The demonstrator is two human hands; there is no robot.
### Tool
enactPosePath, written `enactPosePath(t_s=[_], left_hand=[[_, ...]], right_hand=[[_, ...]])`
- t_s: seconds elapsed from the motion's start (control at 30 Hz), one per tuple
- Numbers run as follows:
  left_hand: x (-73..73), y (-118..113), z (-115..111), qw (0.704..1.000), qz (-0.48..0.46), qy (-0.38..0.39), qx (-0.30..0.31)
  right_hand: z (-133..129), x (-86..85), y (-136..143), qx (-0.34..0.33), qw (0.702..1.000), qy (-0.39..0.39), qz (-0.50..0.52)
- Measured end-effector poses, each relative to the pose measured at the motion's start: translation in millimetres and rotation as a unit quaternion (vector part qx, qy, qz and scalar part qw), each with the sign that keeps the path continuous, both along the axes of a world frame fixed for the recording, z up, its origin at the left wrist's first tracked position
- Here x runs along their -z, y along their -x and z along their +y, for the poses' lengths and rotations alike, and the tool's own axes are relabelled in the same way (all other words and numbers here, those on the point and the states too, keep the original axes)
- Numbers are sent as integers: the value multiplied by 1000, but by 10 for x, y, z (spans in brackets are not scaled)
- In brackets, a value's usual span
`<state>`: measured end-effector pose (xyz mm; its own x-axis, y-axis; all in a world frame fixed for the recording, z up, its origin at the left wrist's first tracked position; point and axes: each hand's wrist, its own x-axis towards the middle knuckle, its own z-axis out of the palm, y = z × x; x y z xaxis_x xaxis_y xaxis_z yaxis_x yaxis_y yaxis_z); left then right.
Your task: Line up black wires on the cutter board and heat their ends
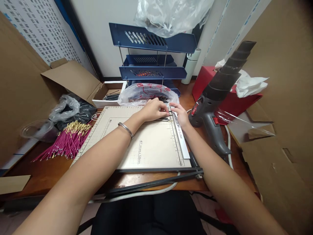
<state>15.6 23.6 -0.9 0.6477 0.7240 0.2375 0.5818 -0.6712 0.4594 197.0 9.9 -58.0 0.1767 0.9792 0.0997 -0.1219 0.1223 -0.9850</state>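
My left hand is closed in a pinch near the far right corner of a paper cutter, with a thin dark wire at its fingertips. Just across from it, my right hand has its fingers bent together over the cutter's white edge strip; what they pinch is too small to make out. Several thin dark wires with gold-coloured ends lie on the board under my left fingers. The cutter's black blade arm is swung out along the near side.
Magenta wires with gold tips are piled on the left. Behind the cutter are a clear plastic bag, a white box and a blue tray rack. A heat gun stands at right before a red tissue box.
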Motion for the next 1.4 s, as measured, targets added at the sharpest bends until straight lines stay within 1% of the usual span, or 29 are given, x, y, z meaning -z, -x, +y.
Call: enactPosePath(t_s=[0.13, 0.33, 0.77, 1.0, 1.2, 1.4], left_hand=[[-12, 26, -27, 1000, -2, 7, 1], [-8, 51, -23, 1000, -13, -1, -21], [28, 41, 27, 999, -30, 4, -15], [64, 18, 48, 999, -28, -24, -23], [61, 7, 34, 998, -48, 14, -33], [44, 25, 9, 994, -61, 38, -80]], right_hand=[[-3, -12, 6, 9, 1000, 11, 2], [-2, -12, -4, -2, 1000, 3, -9], [-68, -106, 65, 18, 1000, 11, -10], [-47, -82, 37, 2, 999, -5, -47], [-17, -57, 24, 0, 998, 0, -61], [28, -14, 13, -6, 998, -5, -70]])
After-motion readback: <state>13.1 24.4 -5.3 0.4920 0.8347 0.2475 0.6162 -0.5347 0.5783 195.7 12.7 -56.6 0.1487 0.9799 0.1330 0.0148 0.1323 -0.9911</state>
